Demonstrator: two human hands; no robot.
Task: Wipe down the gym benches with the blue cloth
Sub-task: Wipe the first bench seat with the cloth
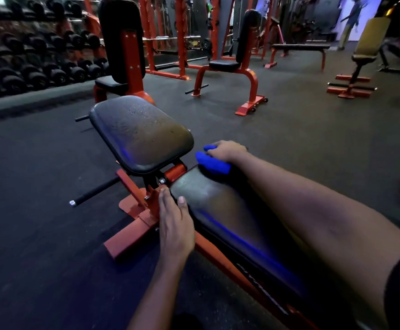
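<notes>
An orange-framed adjustable bench lies before me, with a long black back pad [222, 210] and a black seat pad [141, 136] beyond it. The seat pad shows specks and droplets. My right hand [227, 150] presses the bunched blue cloth [212, 163] on the far right corner of the back pad. My left hand [174, 222] rests on the left edge of the back pad, fingers toward the orange hinge [156, 201], thumb on the pad.
Two upright orange seats [120, 44] [232, 65] stand ahead on the dark rubber floor. A flat bench [299, 47] and a yellow-padded bench [370, 44] stand at the far right. Dumbbell racks [27, 58] line the left wall. A person [351, 20] walks far off.
</notes>
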